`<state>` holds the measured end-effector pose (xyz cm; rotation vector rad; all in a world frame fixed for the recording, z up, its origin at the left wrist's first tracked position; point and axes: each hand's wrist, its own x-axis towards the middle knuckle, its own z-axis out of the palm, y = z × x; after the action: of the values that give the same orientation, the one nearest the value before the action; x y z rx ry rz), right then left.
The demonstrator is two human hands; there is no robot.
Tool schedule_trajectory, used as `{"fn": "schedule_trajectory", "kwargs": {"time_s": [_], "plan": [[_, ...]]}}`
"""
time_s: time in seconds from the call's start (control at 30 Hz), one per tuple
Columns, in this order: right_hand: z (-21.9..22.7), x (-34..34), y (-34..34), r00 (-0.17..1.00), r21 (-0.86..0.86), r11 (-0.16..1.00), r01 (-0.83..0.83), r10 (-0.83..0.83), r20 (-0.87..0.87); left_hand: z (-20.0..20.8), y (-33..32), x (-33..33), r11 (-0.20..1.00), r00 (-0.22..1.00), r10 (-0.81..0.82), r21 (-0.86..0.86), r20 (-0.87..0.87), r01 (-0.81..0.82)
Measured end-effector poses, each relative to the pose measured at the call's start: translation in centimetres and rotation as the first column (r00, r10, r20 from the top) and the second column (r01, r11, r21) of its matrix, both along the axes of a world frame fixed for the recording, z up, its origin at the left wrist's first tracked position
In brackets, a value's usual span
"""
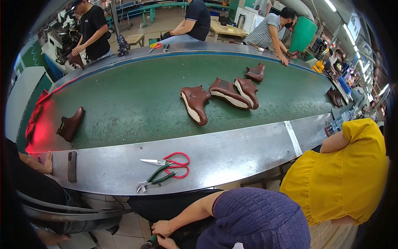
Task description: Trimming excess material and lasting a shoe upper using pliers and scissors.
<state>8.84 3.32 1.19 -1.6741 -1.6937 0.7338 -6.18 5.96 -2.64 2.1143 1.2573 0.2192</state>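
Note:
Below the table's near edge, my right hand (pixel 161 228) comes in from a purple short sleeve, its fingers curled. My left hand (pixel 166 242) sits just under it, partly cut off by the lower edge. Both close around a green-handled tool (pixel 152 240) with a dark end; its exact kind is too small to tell. Black cloth (pixel 174 204) lies beyond my forearm. On the metal ledge (pixel 224 153) above rest red-handled scissors (pixel 176 164), blades apart, touching green-handled cutting pliers (pixel 155 179).
Several brown leather boots (pixel 195 103) lie on the green belt (pixel 137 103), one boot (pixel 71 124) near red light at left. A dark block (pixel 72 166) sits beside a co-worker's hand (pixel 48 163). A person in yellow (pixel 340 174) is close at right; others work across the belt.

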Motion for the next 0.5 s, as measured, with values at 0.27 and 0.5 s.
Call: {"fn": "schedule_trajectory", "kwargs": {"time_s": [0.27, 0.5], "plan": [[0.2, 0.0, 0.0, 1.0, 0.004, 1.0, 0.007, -0.007, 0.009, 0.9, 0.1, 0.4, 1.0, 0.999, -0.031, 0.0, 0.04, 0.031], [-0.1, 0.3, 0.0, 1.0, -0.023, 1.0, -0.001, 0.001, 0.014, -0.3, 1.1, 0.2, 0.996, 0.995, 0.039, -0.089, 0.088, -0.031]]}}
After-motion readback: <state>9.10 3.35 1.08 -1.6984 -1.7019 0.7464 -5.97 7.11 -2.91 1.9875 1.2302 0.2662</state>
